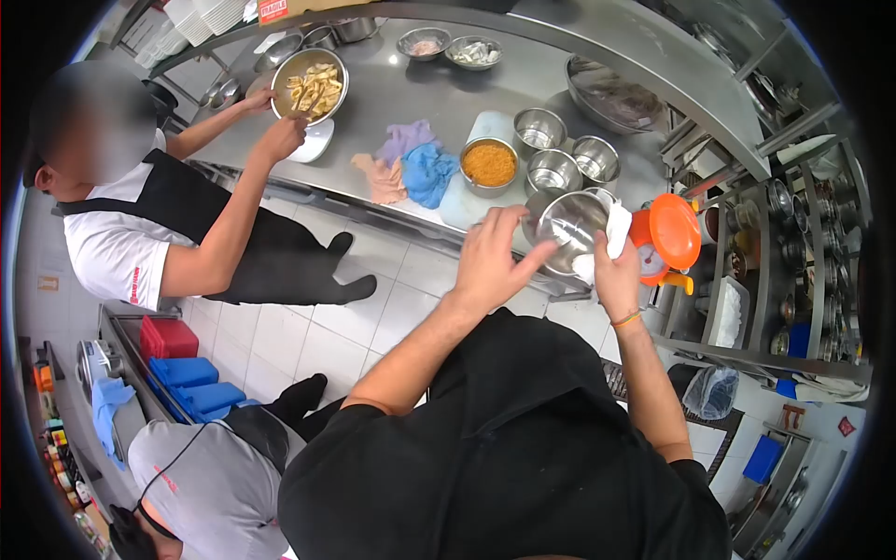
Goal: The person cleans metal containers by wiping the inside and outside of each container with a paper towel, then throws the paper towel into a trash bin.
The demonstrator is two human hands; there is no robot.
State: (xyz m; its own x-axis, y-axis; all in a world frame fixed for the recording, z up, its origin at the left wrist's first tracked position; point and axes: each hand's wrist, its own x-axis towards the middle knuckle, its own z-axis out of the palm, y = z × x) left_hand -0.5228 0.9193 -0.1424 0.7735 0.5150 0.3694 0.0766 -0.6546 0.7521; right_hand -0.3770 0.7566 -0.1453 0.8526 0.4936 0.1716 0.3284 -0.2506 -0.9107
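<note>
A shiny steel bowl is tilted in front of me at the counter's edge. My right hand grips a white cloth or paper towel at the bowl's right rim; more white material shows below. My left hand is at the bowl's left side, thumb and fingers spread; whether it touches the rim I cannot tell. Just beyond the bowl stand several steel containers. To their left, a steel bowl holds orange crumbs. An orange kitchen scale is right of my right hand.
Blue, purple and peach cloths lie on the steel counter. At left, a co-worker handles a bowl of yellowish food. Another person is behind my left side. Shelving stands at right.
</note>
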